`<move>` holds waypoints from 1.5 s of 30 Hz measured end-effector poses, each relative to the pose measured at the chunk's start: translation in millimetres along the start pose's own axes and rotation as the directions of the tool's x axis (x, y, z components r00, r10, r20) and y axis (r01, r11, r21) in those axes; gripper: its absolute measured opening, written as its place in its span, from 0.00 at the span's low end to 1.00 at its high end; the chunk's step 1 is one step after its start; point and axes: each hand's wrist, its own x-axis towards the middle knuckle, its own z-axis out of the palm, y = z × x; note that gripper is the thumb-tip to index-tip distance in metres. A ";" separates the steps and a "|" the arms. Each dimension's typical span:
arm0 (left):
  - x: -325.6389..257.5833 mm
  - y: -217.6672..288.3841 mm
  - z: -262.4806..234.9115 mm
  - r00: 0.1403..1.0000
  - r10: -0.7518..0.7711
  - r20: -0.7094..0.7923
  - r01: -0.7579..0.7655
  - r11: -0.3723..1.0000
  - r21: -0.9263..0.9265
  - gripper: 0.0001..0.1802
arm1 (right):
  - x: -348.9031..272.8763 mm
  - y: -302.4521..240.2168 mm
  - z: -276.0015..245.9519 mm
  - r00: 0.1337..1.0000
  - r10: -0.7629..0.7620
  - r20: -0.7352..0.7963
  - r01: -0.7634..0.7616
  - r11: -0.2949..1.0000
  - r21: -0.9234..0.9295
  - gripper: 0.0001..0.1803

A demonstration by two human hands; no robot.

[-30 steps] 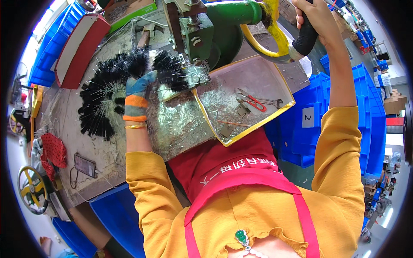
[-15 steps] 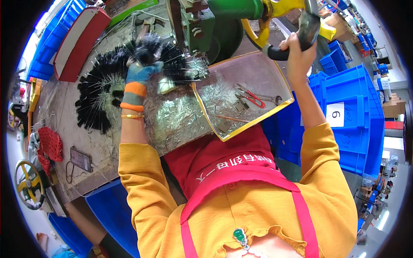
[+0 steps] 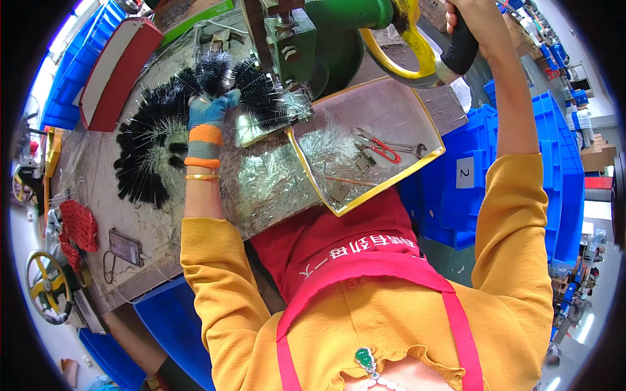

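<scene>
My left hand, in a blue glove with an orange and grey cuff, is closed on a long black bristle brush strip. The strip curls across the bench in an arc, and its right end sits at the lower part of a green press-like machine. Thin, shiny wire-like bits stick out among the bristles. At the upper right, my bare right hand grips the black-wrapped part of a yellow-spoked handwheel on that machine. The hand is partly cut off by the picture's upper edge.
Shiny clippings litter the bench. A yellow-edged tray holds red-handled pliers, a wrench and small metal parts. Blue crates stand at right. A phone, red cloth and red-and-white box are at left.
My right hand has moved up and slightly right, turning the handwheel with it. The left hand stays nearly in place on the brush strip, whose blurred upper part now looks sharper.
</scene>
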 end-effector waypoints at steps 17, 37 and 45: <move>9.7 2.8 -16.7 0.987 0.025 0.161 -0.098 0.883 0.460 0.09 | -38.1 37.9 21.0 0.964 -0.097 -0.248 0.133 0.982 0.134 0.06; 9.9 2.3 -10.7 0.998 -0.028 0.048 0.027 0.999 0.019 0.09 | -4.0 16.2 0.5 0.999 -0.031 -0.041 0.030 0.999 -0.022 0.07; 16.7 4.1 -20.9 0.977 -0.052 0.207 -0.019 0.945 0.327 0.10 | -57.2 99.1 40.9 0.923 -0.237 -0.304 0.337 0.880 0.335 0.06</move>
